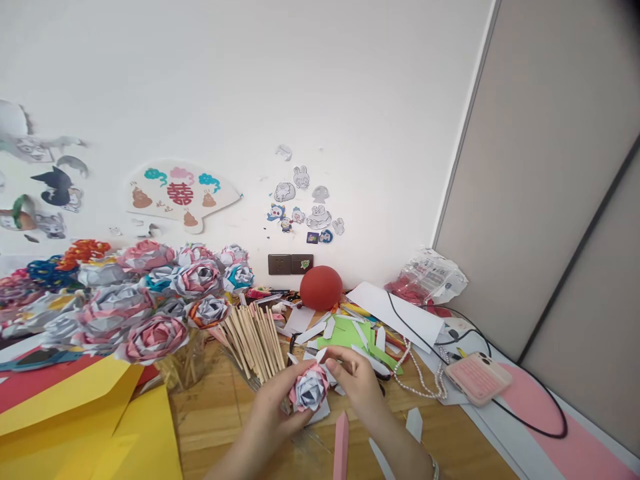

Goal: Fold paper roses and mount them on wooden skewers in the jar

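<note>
A small pink and white paper flower (310, 389) is held over the table in my left hand (280, 403), its thumb and fingers curled around the side. My right hand (356, 381) is at the flower's upper right edge, thumb and fingers pinching a white paper petal (321, 356) there. Part of the flower's underside is hidden by the left fingers. Below the hands lie a folded pink paper strip (341, 443) and a white paper strip (414, 425). Just behind the left hand stands a bundle of wooden sticks (254, 343).
Several finished paper flowers (156, 338) crowd the left, beside yellow paper (145, 433). A red balloon (321, 287) rests near the wall, with green paper scraps (345, 332) in front. To the right lie a bead string (417, 387), a phone (479, 378) and a black cable (564, 420).
</note>
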Demonstrator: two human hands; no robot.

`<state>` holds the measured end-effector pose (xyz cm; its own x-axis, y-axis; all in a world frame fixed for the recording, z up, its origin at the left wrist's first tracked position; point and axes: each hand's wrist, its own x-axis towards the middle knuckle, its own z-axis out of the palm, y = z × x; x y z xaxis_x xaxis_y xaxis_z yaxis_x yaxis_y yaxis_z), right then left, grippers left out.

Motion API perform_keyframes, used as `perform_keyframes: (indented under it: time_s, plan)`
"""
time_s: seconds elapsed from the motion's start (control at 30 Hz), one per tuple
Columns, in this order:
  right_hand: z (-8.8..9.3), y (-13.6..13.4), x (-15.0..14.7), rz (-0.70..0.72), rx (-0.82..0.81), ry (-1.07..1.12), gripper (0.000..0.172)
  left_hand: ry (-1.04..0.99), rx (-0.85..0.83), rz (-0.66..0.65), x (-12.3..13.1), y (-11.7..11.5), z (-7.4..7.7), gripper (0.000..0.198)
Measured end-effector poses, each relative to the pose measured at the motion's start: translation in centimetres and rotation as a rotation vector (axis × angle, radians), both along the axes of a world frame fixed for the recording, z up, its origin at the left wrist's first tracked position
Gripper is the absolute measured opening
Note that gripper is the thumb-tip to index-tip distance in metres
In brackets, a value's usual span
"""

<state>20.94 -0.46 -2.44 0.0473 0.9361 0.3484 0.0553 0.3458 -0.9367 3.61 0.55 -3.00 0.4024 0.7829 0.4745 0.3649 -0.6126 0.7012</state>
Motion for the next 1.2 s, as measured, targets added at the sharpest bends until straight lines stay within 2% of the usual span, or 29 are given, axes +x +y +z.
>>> perform_keyframes:
  time_s: [0.07,0.2,0.33,0.37,0.5,0.6,0.83,1.03,1.2]
  plan:
    - [-0.1,0.2,0.0,0.049,-0.010,0.019,0.039,0.045,0.016,-0.031,0.0,0.1,-0.3,0.048]
    - [0.0,0.2,-0.1,-0.011,-0.048,0.029,0.034,0.103,0.015,-0.051,0.1,0.0,-0.6,0.052]
    - [0.1,0.4,0.4,-0.014,-0.060,-0.007,0.029,0.034,-0.008,-0.036,-0.1,0.1,-0.7,0.072]
    - [0.0,0.4,0.5,-0.010,-0.063,-0.032,0.027,-0.002,-0.003,-0.040,-0.2,0.1,-0.5,0.072]
    - [-0.1,0.4,0.5,0.005,-0.075,-0.174,0.021,-0.043,0.026,0.017,-0.4,0.3,0.8,0.036]
    - [-0.2,0.1,0.1,-0.013,-0.070,-0.300,0.019,0.019,0.006,-0.008,-0.2,0.5,1.4,0.025]
    - [-0.4,0.1,-0.5,-0.051,-0.071,-0.396,0.015,0.000,-0.033,-0.050,0.2,1.1,0.3,0.019]
    - [-0.9,0.3,-0.5,-0.074,-0.075,-0.426,0.016,0.042,0.026,-0.078,0.2,1.3,-0.1,0.014]
    - [-1.2,0.3,-0.5,-0.047,-0.018,-0.512,0.017,0.084,0.087,-0.065,0.1,0.9,-0.1,0.014]
